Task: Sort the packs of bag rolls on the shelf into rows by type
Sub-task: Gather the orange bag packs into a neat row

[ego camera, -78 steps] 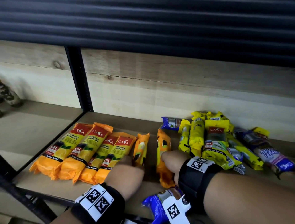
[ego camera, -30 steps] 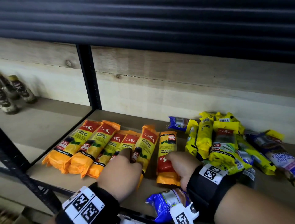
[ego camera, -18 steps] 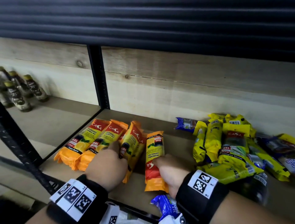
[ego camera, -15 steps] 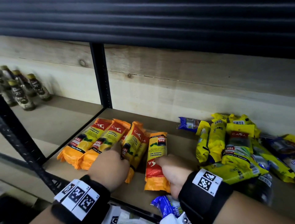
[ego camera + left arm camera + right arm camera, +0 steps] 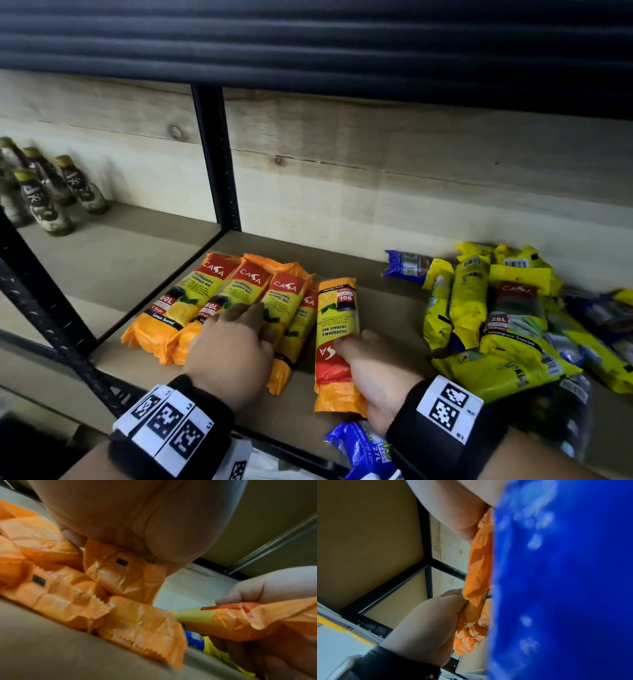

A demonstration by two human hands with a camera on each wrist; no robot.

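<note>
Several orange CASA packs (image 5: pixel 191 301) lie side by side at the shelf's left end. My left hand (image 5: pixel 253 318) lies over the row and holds the orange pack (image 5: pixel 284 298) that leans on its right side; the left wrist view shows that pack (image 5: pixel 120 568) under my palm. My right hand (image 5: pixel 356 342) grips the lower half of another orange pack (image 5: pixel 337 315), which lies label-reversed just right of the row. From the left wrist that pack (image 5: pixel 240 622) sits between thumb and fingers. Yellow packs (image 5: pixel 496 308) and blue packs (image 5: pixel 404 270) are heaped at the right.
A blue pack (image 5: pixel 359 448) lies at the front edge under my right wrist and fills the right wrist view (image 5: pixel 556 588). A black upright post (image 5: pixel 215 154) bounds the shelf (image 5: pixel 383 308) on the left. Bottles (image 5: pixel 44 192) stand in the bay beyond it.
My left hand has pushed its orange pack left, so it now leans over the row. The pack in my right hand has slid left, closer to the row.
</note>
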